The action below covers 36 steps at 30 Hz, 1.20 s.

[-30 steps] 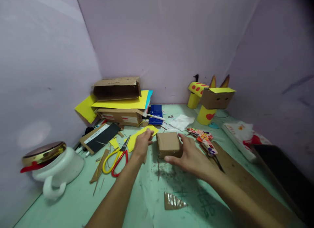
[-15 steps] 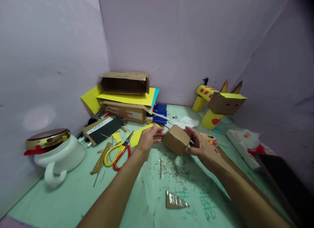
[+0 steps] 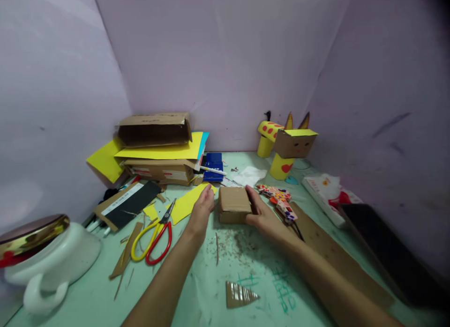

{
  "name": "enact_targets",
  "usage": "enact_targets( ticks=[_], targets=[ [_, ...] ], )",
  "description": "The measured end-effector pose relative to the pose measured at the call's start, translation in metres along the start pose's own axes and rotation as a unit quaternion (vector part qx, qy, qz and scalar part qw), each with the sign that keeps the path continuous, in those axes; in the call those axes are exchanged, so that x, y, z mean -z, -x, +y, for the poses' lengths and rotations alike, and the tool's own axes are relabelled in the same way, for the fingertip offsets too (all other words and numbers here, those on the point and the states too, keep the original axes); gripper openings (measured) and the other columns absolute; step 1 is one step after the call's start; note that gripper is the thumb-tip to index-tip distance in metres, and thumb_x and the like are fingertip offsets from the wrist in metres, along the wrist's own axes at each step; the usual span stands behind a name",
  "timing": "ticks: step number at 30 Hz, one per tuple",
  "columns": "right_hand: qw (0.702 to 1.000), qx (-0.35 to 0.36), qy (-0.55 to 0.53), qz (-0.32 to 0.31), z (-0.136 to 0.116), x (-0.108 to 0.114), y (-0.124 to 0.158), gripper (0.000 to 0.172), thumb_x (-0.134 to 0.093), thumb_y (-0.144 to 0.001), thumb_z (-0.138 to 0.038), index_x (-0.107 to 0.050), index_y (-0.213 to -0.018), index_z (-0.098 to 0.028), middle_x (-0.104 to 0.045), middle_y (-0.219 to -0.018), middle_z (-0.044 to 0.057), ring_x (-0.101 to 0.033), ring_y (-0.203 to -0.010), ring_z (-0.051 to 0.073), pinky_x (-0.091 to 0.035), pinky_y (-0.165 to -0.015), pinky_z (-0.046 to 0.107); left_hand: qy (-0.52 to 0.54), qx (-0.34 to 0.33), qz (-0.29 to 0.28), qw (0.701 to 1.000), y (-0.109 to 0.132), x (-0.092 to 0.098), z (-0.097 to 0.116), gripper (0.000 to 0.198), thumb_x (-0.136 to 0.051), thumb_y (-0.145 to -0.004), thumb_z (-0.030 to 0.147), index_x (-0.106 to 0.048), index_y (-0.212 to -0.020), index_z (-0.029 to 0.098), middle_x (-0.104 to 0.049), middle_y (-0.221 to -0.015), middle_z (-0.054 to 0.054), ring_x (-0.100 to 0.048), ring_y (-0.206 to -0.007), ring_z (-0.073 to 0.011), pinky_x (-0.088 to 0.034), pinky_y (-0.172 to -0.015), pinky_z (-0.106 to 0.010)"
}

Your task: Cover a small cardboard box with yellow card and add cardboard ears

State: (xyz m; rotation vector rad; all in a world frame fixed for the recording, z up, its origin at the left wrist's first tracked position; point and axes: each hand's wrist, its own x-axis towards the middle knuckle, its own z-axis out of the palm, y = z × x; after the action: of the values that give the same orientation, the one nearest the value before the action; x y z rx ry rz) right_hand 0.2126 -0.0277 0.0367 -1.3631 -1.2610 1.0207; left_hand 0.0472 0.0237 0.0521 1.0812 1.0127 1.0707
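A small brown cardboard box (image 3: 234, 200) sits level in the middle, above or on the green tabletop. My right hand (image 3: 260, 210) grips its right side, thumb at the near corner and fingers behind. On the other side, my left hand (image 3: 202, 210) is held upright with fingers stretched out, a small gap away from the box. Scissors with one yellow and one red handle (image 3: 158, 238) lie left of my left hand, beside a yellow paper piece (image 3: 186, 206). Nearer me is a triangular cardboard piece (image 3: 241, 295) with shiny strips.
Crumbs (image 3: 239, 245) litter the tabletop in front of the box. A cardboard giraffe-like figure (image 3: 295, 144) stands at the back right. Boxes and yellow sheets (image 3: 158, 151) are stacked at the back left. A white pot (image 3: 70, 252) is at left, a long cardboard strip (image 3: 337, 252) at right.
The box has gone from tilted to level, with my right hand still on it. My left hand stays open beside it. The view has turned to the right.
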Motion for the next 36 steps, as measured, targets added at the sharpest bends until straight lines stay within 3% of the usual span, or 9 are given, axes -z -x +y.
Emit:
enact_targets(
  ticks=[6, 10, 15, 19, 21, 24, 27, 33, 36],
  targets=[
    [0.999, 0.027, 0.013, 0.03, -0.003, -0.008, 0.003, 0.097, -0.068, -0.056, -0.025, -0.02, -0.14, -0.018, -0.034, -0.142, 0.016, -0.038, -0.128, 0.027, -0.032, -0.104, 0.043, -0.066, -0.023, 0.011, 0.997, 0.002, -0.005, -0.004, 0.058, -0.059, -0.073, 0.041, -0.051, -0.12, 0.01, -0.054, -0.127, -0.017, -0.05, -0.118, -0.0277, -0.036, -0.1, -0.038],
    [0.989, 0.021, 0.113, 0.09, -0.004, -0.012, 0.005, 0.116, -0.082, -0.043, -0.037, -0.022, -0.141, -0.016, -0.034, -0.137, 0.018, -0.039, -0.123, 0.032, -0.032, -0.102, 0.047, -0.14, -0.059, 0.03, 0.988, 0.009, -0.001, 0.006, 0.067, -0.07, -0.063, 0.037, -0.051, -0.121, 0.011, -0.051, -0.128, -0.017, -0.047, -0.119, -0.031, -0.032, -0.101, -0.04],
    [0.994, 0.006, 0.11, 0.004, -0.004, -0.001, 0.004, 0.106, -0.077, -0.049, -0.018, -0.026, -0.142, -0.015, -0.039, -0.132, 0.017, -0.057, -0.09, 0.022, -0.049, -0.081, 0.041, -0.212, -0.075, 0.003, 0.974, 0.002, 0.003, 0.002, 0.063, -0.069, -0.066, 0.035, -0.052, -0.122, 0.013, -0.051, -0.13, -0.017, -0.047, -0.12, -0.0288, -0.032, -0.102, -0.038],
    [0.994, 0.013, 0.11, -0.006, -0.003, 0.004, 0.003, 0.091, -0.069, -0.056, -0.012, -0.033, -0.14, -0.022, -0.047, -0.127, 0.012, -0.053, -0.068, 0.013, -0.049, -0.066, 0.032, -0.209, -0.071, 0.03, 0.975, -0.007, 0.011, 0.001, 0.061, -0.055, -0.077, 0.042, -0.044, -0.128, 0.012, -0.049, -0.131, -0.02, -0.05, -0.118, -0.0272, -0.037, -0.098, -0.039],
    [0.994, 0.006, 0.108, -0.015, -0.003, 0.004, 0.004, 0.09, -0.07, -0.057, -0.014, -0.034, -0.14, -0.023, -0.049, -0.126, 0.011, -0.053, -0.065, 0.012, -0.048, -0.062, 0.031, -0.231, -0.068, 0.027, 0.97, -0.004, 0.018, 0.011, 0.063, -0.067, -0.067, 0.04, -0.052, -0.122, 0.014, -0.053, -0.127, -0.018, -0.05, -0.116, -0.0306, -0.035, -0.099, -0.043],
    [0.993, -0.003, 0.11, -0.032, -0.006, 0.002, 0.006, 0.097, -0.071, -0.056, -0.015, -0.028, -0.143, -0.018, -0.055, -0.119, 0.013, -0.055, -0.063, 0.013, -0.048, -0.061, 0.032, -0.29, -0.07, -0.086, 0.95, 0.008, 0.027, 0.03, 0.081, -0.082, -0.04, 0.022, -0.059, -0.117, 0.021, -0.058, -0.123, -0.012, -0.05, -0.115, -0.0344, -0.034, -0.101, -0.047],
    [0.994, 0.011, 0.105, -0.04, -0.008, 0.002, 0.008, 0.104, -0.073, -0.053, -0.013, -0.024, -0.144, -0.016, -0.059, -0.11, 0.013, -0.059, -0.069, 0.018, -0.05, -0.066, 0.036, -0.334, -0.093, -0.167, 0.923, 0.016, 0.028, 0.037, 0.093, -0.079, -0.04, 0.015, -0.051, -0.128, 0.021, -0.05, -0.133, -0.013, -0.047, -0.12, -0.0347, -0.033, -0.103, -0.047],
    [0.997, 0.053, 0.057, -0.01, 0.001, 0.003, 0.003, 0.109, -0.081, -0.045, -0.013, -0.032, -0.141, -0.025, -0.058, -0.118, 0.01, -0.06, -0.09, 0.025, -0.05, -0.075, 0.037, -0.272, -0.099, -0.152, 0.945, 0.006, 0.018, 0.021, 0.096, -0.074, -0.055, 0.021, -0.03, -0.14, 0.019, -0.039, -0.142, -0.014, -0.042, -0.126, -0.0309, -0.03, -0.106, -0.044],
    [0.998, 0.053, 0.038, 0.008, 0.005, 0.006, -0.001, 0.109, -0.084, -0.04, -0.017, -0.038, -0.138, -0.027, -0.056, -0.12, 0.008, -0.059, -0.094, 0.027, -0.05, -0.075, 0.037, -0.215, -0.059, -0.158, 0.962, -0.002, 0.021, 0.014, 0.094, -0.076, -0.055, 0.027, -0.034, -0.138, 0.018, -0.038, -0.143, -0.017, -0.041, -0.127, -0.0331, -0.032, -0.105, -0.045]
  ],
)
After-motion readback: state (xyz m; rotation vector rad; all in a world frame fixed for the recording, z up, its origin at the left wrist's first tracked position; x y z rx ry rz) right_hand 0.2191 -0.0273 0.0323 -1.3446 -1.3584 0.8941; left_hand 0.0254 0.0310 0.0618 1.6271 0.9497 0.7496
